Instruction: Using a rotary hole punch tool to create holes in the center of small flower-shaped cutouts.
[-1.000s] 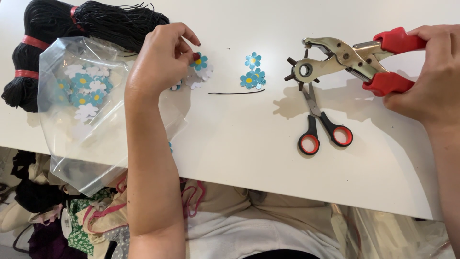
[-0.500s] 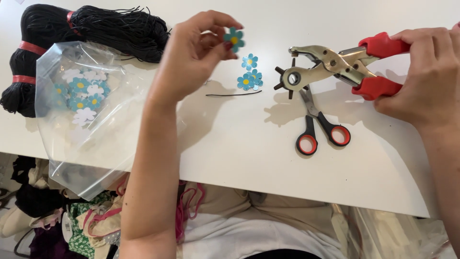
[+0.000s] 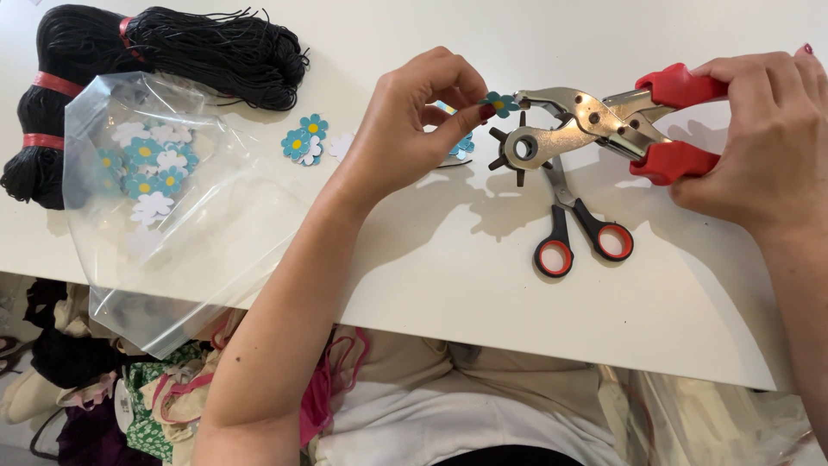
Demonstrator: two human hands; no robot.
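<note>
1. A white table (image 3: 414, 285) fills most of the frame, with its near edge along the bottom and clothing and bags below it. The work sits in the upper middle and upper right.

2. The left hand (image 3: 414, 129) pinches a small blue flower cutout (image 3: 498, 103) between thumb and fingertips, fingers closed on its petals, and holds it at the mouth of the rotary hole punch (image 3: 586, 125) (metal, with red handles).

3. The right hand (image 3: 772, 142), at the upper right edge, wraps its fingers around the red handles. The handles look only partly squeezed, and I cannot tell whether the jaws already bite the flower.

4. To do this step well, I judge the flower should lie flat between punch tube and anvil, with the intended spot centred before any squeeze. Fingertips belong on the outer petals, away from the bite.

5. A single firm squeeze would likely cut cleaner than several nibbles, since thin cutouts tear if they shift.

6. Red-handled scissors (image 3: 578, 233) lie just below the punch, closed, with blades partly under it.

7. More flowers (image 3: 302, 142) lie loose left of the hand, and others sit in a clear plastic bag (image 3: 172, 224) at middle left.

8. Bundles of black cord (image 3: 172, 43) with red ties fill the upper left corner.
</note>
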